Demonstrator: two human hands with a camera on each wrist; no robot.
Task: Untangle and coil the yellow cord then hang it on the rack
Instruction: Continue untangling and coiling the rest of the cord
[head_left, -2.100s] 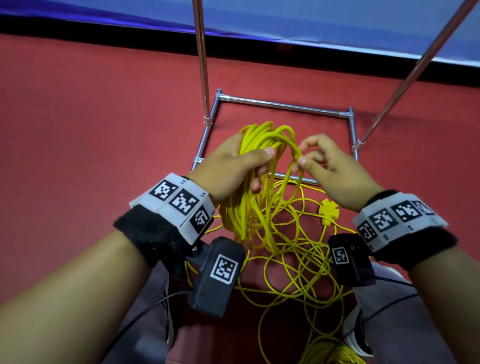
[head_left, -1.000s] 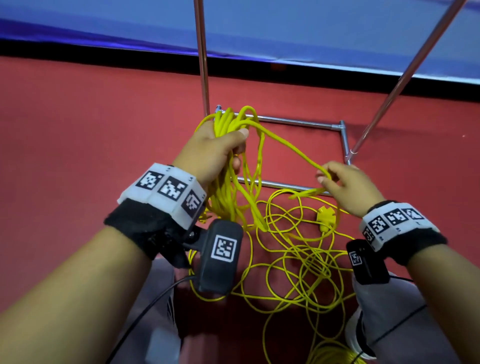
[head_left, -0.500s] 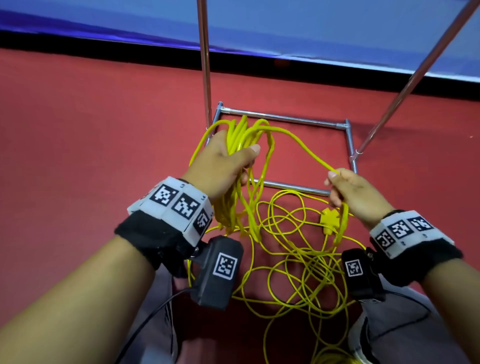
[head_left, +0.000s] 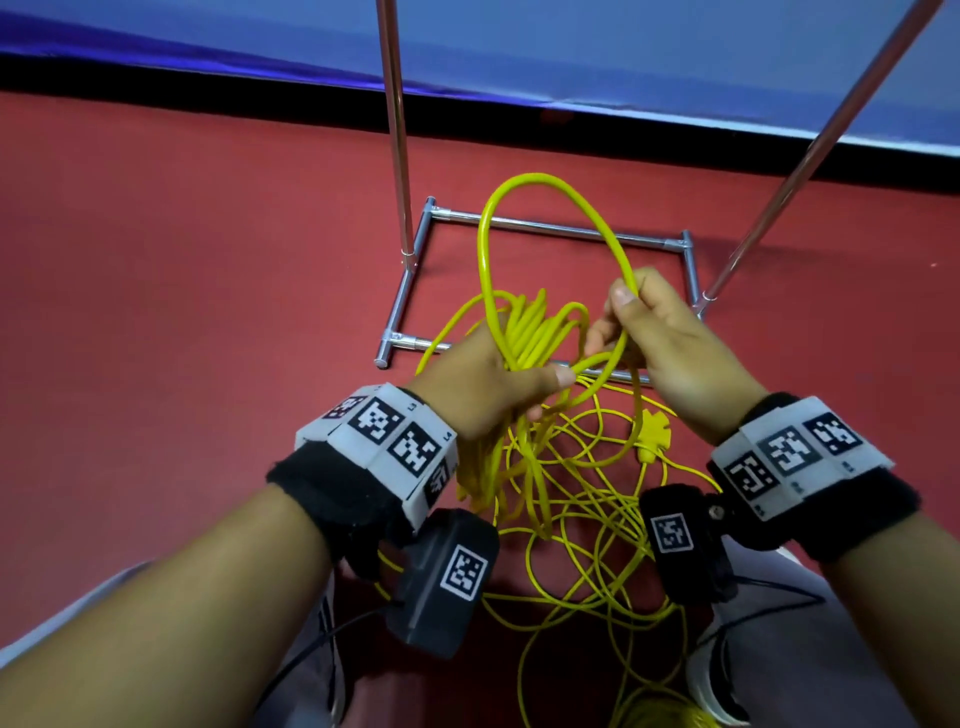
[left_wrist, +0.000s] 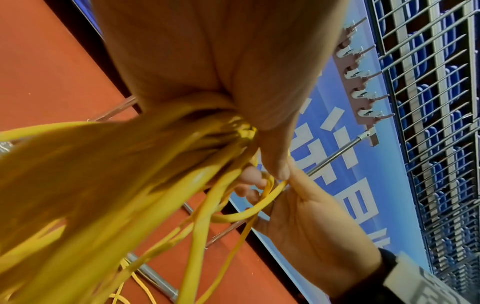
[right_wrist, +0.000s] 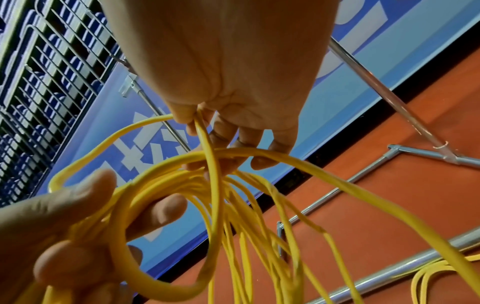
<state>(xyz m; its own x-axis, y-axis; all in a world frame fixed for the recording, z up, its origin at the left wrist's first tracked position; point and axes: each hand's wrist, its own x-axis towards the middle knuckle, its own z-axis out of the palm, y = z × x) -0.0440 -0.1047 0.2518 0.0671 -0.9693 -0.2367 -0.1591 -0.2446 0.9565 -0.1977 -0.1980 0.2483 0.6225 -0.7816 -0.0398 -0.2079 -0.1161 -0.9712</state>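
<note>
Mid-coil. Left hand is wrapped round the gathered coil, thumb clamped over the strands, held above the rack base frame. Right hand pinches a single run of the cord between thumb and fingers, with a fresh loop standing up between the two hands. The rest is a loose tangle on the red floor between the feet, plug lying in it just under the right wrist.

How I'd do this step:
- lay the new loop onto the coil at about the same size as the others; this one looks bigger, so feed it back a bit before clamping
- open the left thumb only enough to take the strand, then re-clamp, otherwise the stack probably slips
- let the cord slide through the right pinch instead of yanking, as the floor tangle looks crossed over itself and likely knots if pulled tight
- roll the strand slightly with the right fingers so it lies flat, no figure-eight
- watch the plug, it could snag a floor loop as it comes up

Plenty still on the floor; hanging comes later
</note>
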